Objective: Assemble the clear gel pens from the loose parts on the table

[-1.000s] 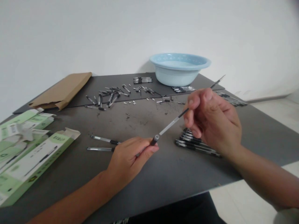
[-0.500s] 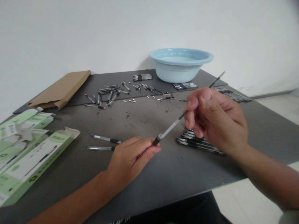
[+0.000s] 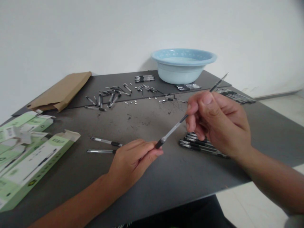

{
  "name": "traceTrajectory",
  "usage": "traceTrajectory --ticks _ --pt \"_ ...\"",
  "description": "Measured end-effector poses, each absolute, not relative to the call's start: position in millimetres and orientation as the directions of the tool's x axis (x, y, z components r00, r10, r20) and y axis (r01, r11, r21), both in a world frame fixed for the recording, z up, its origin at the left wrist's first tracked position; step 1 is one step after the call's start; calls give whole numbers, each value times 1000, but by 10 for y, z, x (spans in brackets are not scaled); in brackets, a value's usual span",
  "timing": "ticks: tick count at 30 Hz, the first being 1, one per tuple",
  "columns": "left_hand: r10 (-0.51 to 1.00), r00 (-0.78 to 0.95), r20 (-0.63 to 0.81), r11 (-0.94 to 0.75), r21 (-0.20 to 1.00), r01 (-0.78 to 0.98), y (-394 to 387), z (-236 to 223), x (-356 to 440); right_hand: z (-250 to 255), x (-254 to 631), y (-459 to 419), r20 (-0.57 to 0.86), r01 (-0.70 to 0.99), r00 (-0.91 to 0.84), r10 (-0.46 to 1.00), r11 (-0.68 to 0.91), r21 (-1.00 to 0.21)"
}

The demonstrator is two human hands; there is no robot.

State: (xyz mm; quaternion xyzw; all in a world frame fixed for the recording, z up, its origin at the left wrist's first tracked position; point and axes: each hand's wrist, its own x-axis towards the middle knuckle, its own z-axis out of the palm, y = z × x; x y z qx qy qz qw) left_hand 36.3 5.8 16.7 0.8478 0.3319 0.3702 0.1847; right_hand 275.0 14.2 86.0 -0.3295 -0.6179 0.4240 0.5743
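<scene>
My left hand is closed around a pen barrel, whose black grip end sticks out past the thumb. From that end a pen refill slants up to the right, its lower end in the barrel's opening. My right hand pinches the refill between thumb and fingers; the refill's tip shows above the hand. Two pens lie left of my left hand, partly covered by it. Under my right hand rests a stack of black-grip pens.
Green-and-white pen boxes lie at the left, a brown paper bag behind them. Loose pen parts and small tips are scattered mid-table. Pen bundles lie near a light blue basin; more pens lie right.
The right hand with the refill has shifted very slightly left. The left hand and pen barrel hold nearly the same place, and the refill still meets the barrel's opening.
</scene>
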Motion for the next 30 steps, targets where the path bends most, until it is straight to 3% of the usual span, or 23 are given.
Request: traceTrajectory --ticks 4,7,10,16,21,27,30 --pt "703 515 491 -708 548 445 60 169 373 825 2772 130 476 75 -175 862 493 -867" --pt "700 517 492 -711 546 444 64 168 370 789 2745 133 473 191 -327 818 547 -815" --pt "688 527 499 -721 549 423 63 162 360 703 2698 156 497 174 -452 741 619 -766" --pt "696 501 515 -713 578 397 64 150 349 495 2727 227 512 70 -487 708 616 -785" --pt "709 480 517 -700 597 392 69 153 353 580 2866 333 521 186 -369 770 610 -770" --pt "715 474 514 -693 609 385 54 122 360 646 3225 721 519 564 46 853 407 -718" --pt "727 468 502 -678 633 375 47 104 360 642 3482 939 534 737 94 840 301 -605"
